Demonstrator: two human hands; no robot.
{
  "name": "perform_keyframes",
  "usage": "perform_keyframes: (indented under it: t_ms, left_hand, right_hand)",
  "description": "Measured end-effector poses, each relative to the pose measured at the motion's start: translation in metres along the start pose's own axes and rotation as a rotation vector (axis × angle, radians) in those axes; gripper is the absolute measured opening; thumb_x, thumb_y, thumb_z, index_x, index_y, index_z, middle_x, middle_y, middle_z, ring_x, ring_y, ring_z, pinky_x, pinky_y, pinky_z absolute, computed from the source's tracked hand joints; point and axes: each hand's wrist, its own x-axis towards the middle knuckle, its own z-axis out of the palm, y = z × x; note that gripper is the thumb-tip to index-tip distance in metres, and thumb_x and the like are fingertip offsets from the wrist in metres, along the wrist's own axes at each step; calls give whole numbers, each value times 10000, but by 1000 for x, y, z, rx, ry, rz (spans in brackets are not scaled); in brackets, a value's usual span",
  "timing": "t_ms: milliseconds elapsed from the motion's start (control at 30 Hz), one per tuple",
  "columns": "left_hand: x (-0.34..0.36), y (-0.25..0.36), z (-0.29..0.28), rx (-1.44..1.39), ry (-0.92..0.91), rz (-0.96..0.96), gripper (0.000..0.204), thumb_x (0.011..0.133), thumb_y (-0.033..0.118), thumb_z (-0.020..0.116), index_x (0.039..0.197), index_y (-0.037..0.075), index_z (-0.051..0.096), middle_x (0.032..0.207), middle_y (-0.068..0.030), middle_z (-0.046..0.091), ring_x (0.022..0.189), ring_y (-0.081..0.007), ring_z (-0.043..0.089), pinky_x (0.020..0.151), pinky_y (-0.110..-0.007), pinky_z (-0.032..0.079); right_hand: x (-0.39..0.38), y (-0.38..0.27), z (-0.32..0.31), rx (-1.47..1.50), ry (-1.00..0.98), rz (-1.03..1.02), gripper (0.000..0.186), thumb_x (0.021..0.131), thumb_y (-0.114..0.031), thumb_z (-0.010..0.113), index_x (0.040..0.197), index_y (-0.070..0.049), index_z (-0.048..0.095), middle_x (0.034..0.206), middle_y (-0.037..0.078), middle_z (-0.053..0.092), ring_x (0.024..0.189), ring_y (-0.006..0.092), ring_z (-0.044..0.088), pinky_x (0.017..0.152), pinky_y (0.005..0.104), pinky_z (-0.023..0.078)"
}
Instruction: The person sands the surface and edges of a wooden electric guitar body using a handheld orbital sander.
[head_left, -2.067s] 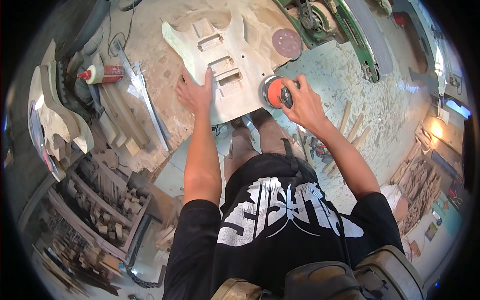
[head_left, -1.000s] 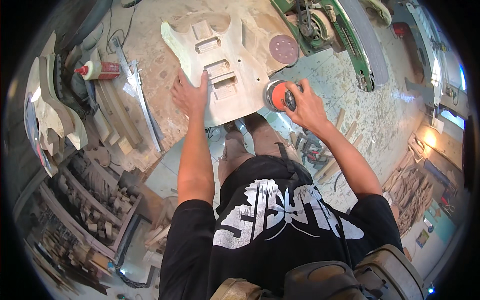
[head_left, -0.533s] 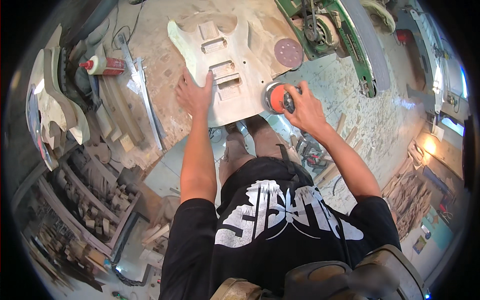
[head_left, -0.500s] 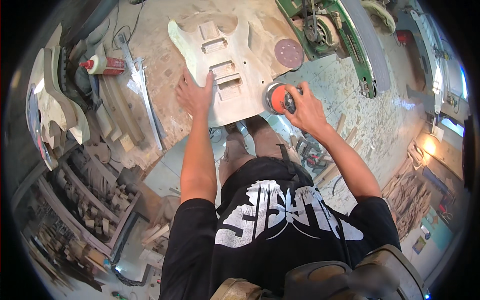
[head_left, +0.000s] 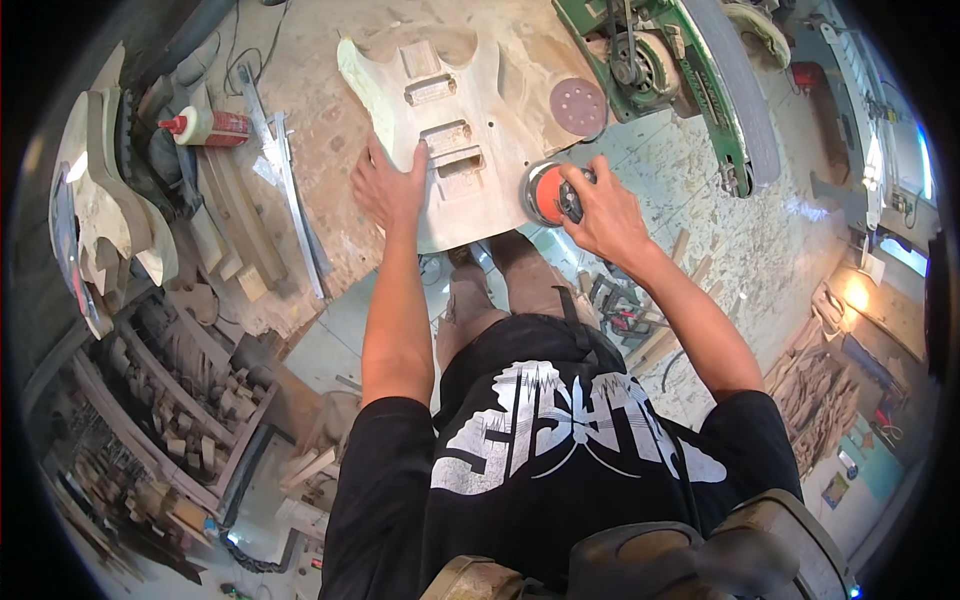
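A pale, unpainted electric guitar body point(head_left: 455, 205) lies on the workbench, with several routed cavities along its middle. My left hand point(head_left: 390, 185) holds it at its left edge, thumb laid over the top face and fingers along the side. In my right hand point(head_left: 603, 215) is an orange and black orbital sander point(head_left: 548, 193), gripped round its dark top. The sander is tilted against the lower right edge of the body, its pad turned toward the wood. My right fingers wrap the sander and are partly hidden behind it.
On the workbench point(head_left: 310, 50) lie a round sanding disc point(head_left: 578, 106), a glue bottle point(head_left: 205, 127), metal rulers point(head_left: 283, 190) and wood strips point(head_left: 240, 215). A green belt machine point(head_left: 690, 90) stands at the far right. More guitar bodies point(head_left: 115, 220) and a rack of offcuts point(head_left: 190, 420) are left.
My right hand and the sander have shifted slightly left along the edge of the guitar body. The left hand and the guitar body have stayed in place.
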Motion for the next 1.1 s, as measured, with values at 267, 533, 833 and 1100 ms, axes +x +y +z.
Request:
perform_keyframes:
  t_ms: [267,533,833,1100]
  left_hand:
    - [0,5,-6,19,-29,-20,988,893,732,697,1649,151,441,1543,-208,569,1422,-421,490,1159,-562,400]
    - [2,5,-8,6,-63,-39,989,890,737,696,1646,148,450,1544,-210,564,1425,-413,487,1162,-559,397]
    - [1,3,-6,-35,-42,-31,975,873,705,723,1637,160,457,1535,-206,552,1416,-405,475,1165,-568,377]
    - [2,4,-2,-48,-25,-24,969,867,690,737,1631,158,466,1535,-206,551,1413,-410,477,1162,-575,379]
  right_hand:
    - [29,-16,-5,22,64,-58,714,800,-173,867,1431,-202,535,1214,218,512,1053,480,672,784,577,594]
    - [11,-20,7,19,23,-92,684,803,-167,871,1403,-196,546,1219,218,515,1054,487,671,801,572,596]
    - [50,-35,-9,26,74,-69,546,909,-296,805,1378,-157,563,1200,264,538,1029,522,679,798,598,584]
    - [126,-15,-13,-41,201,41,626,792,-335,808,1364,-155,626,1155,263,635,1018,493,694,854,549,576]
